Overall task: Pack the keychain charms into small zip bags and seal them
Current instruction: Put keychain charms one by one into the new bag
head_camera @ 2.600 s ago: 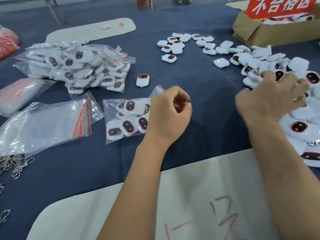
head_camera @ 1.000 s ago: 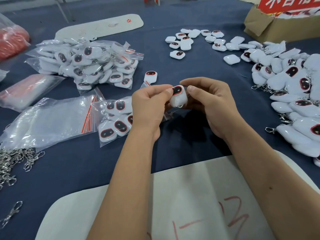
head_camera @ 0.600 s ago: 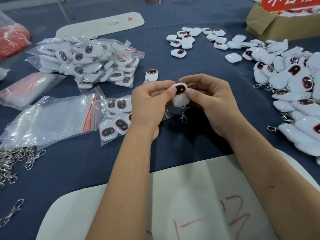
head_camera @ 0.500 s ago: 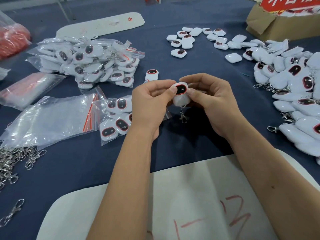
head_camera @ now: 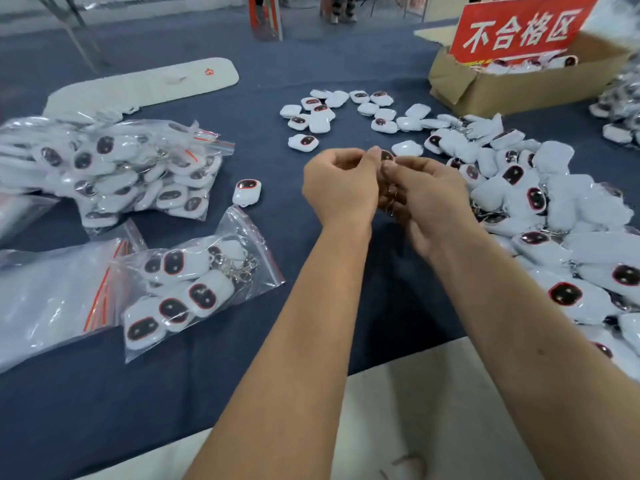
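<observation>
I see both hands pinching one charm (head_camera: 385, 155) up in the air: left hand (head_camera: 341, 188), right hand (head_camera: 427, 199). A pile of full bags (head_camera: 114, 164) is done (nice!). The open bag (head_camera: 197, 282) is part full, and many loose charms (head_camera: 554, 216) wait.

a part-filled bag (head_camera: 194, 289) lies left of the hands, empty bags (head_camera: 52, 296) further left, packed bags (head_camera: 114, 164) behind. loose charms (head_camera: 554, 220) pile at right, a box (head_camera: 512, 88) behind them.
</observation>
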The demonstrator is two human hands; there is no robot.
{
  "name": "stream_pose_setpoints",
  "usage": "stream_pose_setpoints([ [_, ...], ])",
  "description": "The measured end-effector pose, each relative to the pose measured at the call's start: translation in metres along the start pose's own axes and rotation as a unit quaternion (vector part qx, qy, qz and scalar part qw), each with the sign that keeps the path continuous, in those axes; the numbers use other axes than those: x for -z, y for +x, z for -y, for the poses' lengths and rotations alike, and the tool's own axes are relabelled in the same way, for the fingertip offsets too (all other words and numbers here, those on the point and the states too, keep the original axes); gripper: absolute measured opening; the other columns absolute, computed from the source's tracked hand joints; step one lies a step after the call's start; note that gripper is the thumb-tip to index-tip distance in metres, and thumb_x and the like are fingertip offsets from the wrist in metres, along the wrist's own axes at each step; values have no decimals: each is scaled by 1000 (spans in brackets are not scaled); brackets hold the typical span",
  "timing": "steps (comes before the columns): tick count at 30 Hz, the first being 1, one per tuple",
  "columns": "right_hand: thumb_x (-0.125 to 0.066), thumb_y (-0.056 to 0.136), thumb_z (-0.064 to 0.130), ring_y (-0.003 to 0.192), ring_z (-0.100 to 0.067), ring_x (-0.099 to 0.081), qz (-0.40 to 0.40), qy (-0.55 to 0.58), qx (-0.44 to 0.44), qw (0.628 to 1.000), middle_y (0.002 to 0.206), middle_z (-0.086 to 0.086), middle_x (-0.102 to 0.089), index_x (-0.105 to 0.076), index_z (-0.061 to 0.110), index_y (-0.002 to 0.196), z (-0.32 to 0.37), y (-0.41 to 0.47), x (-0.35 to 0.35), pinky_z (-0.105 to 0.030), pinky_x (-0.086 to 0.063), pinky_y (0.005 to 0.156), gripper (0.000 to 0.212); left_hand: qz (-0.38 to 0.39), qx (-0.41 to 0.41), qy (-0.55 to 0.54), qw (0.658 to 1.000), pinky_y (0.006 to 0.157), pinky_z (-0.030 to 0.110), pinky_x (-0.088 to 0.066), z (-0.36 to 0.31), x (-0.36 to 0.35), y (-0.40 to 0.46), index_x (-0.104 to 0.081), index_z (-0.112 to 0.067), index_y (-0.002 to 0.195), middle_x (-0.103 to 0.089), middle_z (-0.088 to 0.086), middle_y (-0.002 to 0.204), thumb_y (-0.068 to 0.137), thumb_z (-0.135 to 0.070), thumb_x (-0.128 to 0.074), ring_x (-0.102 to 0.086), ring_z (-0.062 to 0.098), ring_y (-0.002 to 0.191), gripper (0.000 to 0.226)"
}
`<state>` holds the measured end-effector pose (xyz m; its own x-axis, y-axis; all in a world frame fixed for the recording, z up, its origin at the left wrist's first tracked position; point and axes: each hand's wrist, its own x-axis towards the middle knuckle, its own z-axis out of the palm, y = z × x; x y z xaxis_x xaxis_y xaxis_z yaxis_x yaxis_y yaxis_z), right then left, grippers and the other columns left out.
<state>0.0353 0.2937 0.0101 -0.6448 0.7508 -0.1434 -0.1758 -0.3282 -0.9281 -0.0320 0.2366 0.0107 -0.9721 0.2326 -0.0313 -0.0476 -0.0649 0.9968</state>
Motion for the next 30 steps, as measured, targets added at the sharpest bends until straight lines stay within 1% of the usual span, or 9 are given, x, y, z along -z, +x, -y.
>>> stream_pose_setpoints([
  [3,-64,97,-7,51,-13,-69,-79,48,3,996,63,-8,-72,-65,-2,89,47,50,21,-27,-59,52,10,69,-17,46,996,86,43,-61,-15,-62,23,-73,-8,75,-77,10,84,91,-18,-70,-73,32,91,19],
  [6,-59,97,-13,64,-20,-69,-144,86,32,985,91,-19,-68,-58,-7,105,96,106,38,-37,-64,62,11,124,-37,175,976,79,41,-57,-16,-110,42,-70,-2,87,-73,20,96,85,-11,-59,-68,39,101,14],
  [10,-46,107,1,90,-26,-74,-57,117,33,991,109,-16,-71,-58,7,108,140,149,51,-45,-56,103,13,274,-44,388,879,72,30,-44,0,-155,46,-50,-13,86,-63,1,95,90,-34,-69,-60,24,99,29],
  [13,-48,107,5,124,-33,-66,-49,51,29,997,142,-21,-61,-54,5,119,146,159,54,-48,-57,97,13,289,-80,440,846,77,33,-42,18,-171,46,-53,-16,115,-62,4,123,88,-40,-74,-57,24,108,42],
  [16,-44,106,0,112,-31,-69,-82,-94,41,991,128,-25,-65,-53,6,134,129,160,54,-39,-61,92,30,282,-139,483,818,73,32,-41,26,-168,49,-55,-19,105,-61,2,103,88,-31,-66,-57,24,99,24],
  [18,-41,103,-2,79,-23,-67,-117,-109,45,986,91,-14,-65,-54,6,124,113,151,52,-28,-61,74,26,274,-151,510,801,60,29,-36,27,-158,50,-53,-21,94,-51,-5,81,85,-33,-67,-55,23,88,21],
  [22,-44,98,-5,65,-22,-55,-134,-141,48,980,85,-14,-58,-57,6,90,86,120,42,-30,-52,59,19,244,-161,509,810,47,25,-25,19,-122,38,-46,-22,72,-46,-7,70,78,-39,-78,-42,10,61,37],
  [25,-47,93,-6,62,-23,-59,-124,-176,89,972,85,-15,-65,-60,11,81,71,86,31,-32,-54,58,25,224,-134,499,826,47,24,-32,6,-75,27,-61,-23,75,-58,-6,75,76,-42,-83,-54,12,65,29],
  [30,-59,95,7,60,-13,-64,5,-299,106,948,84,-6,-74,-69,22,87,28,17,8,-22,-48,53,19,141,-65,280,947,65,23,-56,10,45,-10,-74,-21,81,-75,-2,78,75,-23,-92,-72,14,75,19],
])
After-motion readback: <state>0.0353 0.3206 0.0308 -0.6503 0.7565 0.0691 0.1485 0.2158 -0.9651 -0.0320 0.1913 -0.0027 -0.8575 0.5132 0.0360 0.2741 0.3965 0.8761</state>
